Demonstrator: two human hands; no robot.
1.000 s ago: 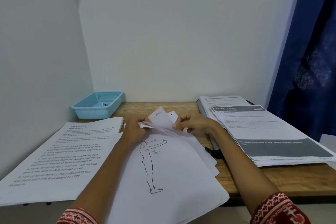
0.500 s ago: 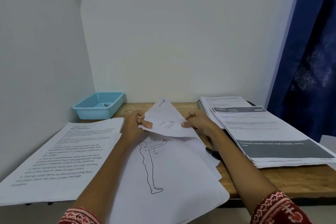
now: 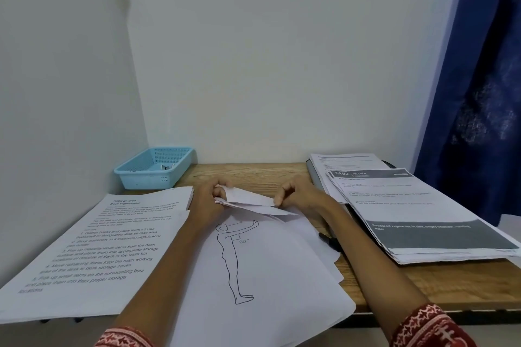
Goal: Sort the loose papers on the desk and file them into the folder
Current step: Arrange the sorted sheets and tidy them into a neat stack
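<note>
**Sorting under way, nothing yet filed**

At frame centre a folded sheet [image 3: 248, 196] is pinched between the left hand [image 3: 207, 203] and the right hand [image 3: 296, 194], each grip closed on one end, above the figure-drawing pile [image 3: 253, 276]. A text stack [image 3: 93, 248] is laid at lower left, another stack [image 3: 417, 214] at right over what may be the folder [image 3: 317, 177]. Filing is judged undone. The wooden bench [image 3: 253, 173] is set in a white corner, with a blue basket [image 3: 153, 167] and a blue curtain [image 3: 479, 93].
</note>
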